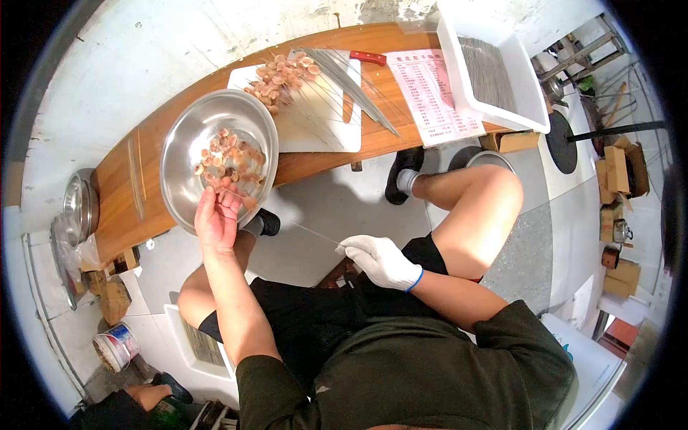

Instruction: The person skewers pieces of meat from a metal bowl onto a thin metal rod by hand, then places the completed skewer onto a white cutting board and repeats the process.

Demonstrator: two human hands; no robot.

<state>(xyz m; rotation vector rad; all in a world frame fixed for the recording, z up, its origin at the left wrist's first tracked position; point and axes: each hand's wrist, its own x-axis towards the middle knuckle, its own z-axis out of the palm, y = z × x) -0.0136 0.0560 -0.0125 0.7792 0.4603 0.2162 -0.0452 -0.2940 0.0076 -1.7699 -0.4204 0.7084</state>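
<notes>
My bare left hand [218, 221] is over the near rim of a steel bowl [179, 165], its fingers pinched on a small pinkish-brown piece of food [249, 203], partly hidden. Similar round pieces [228, 152], perhaps meat, lie loose in the bowl. My right hand [380, 261], in a white glove with a blue cuff, is closed on the end of a thin metal skewer [312, 232]. That skewer slants up and left toward my left fingers; its tip is hard to make out. On a white cutting board [322, 129] rest loaded skewers [281, 77] with food at their ends.
Bare skewers [351, 86], a red-handled knife [368, 56] and a printed pink sheet [433, 93] lie on the wooden table [122, 193]. A white bin [510, 115] of skewers stands at its right end. Another skewer bin [183, 333] is beside my left leg; another person's foot [172, 387] shows lower left.
</notes>
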